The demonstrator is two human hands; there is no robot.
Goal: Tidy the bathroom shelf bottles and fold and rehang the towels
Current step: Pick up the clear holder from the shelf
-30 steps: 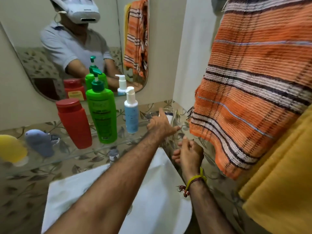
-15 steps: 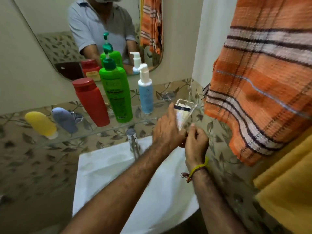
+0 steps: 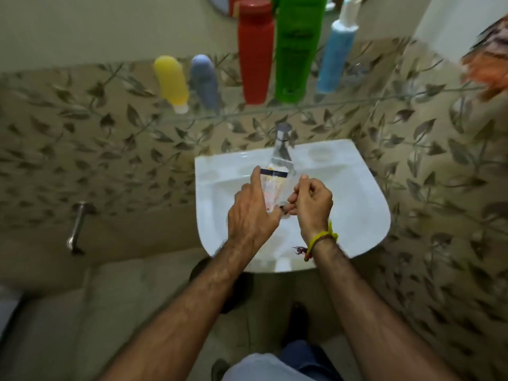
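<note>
Dim, warm indoor light — edges smear and bend, perhaps from motion blur.

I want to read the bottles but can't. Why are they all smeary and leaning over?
Head view: the red bottle, green bottle and blue bottle are streaked by motion blur, so their labels are unreadable; the wide lens splays them toward the edges; the towel in the corner is blurred too; the hands over the sink look sharper.
</note>
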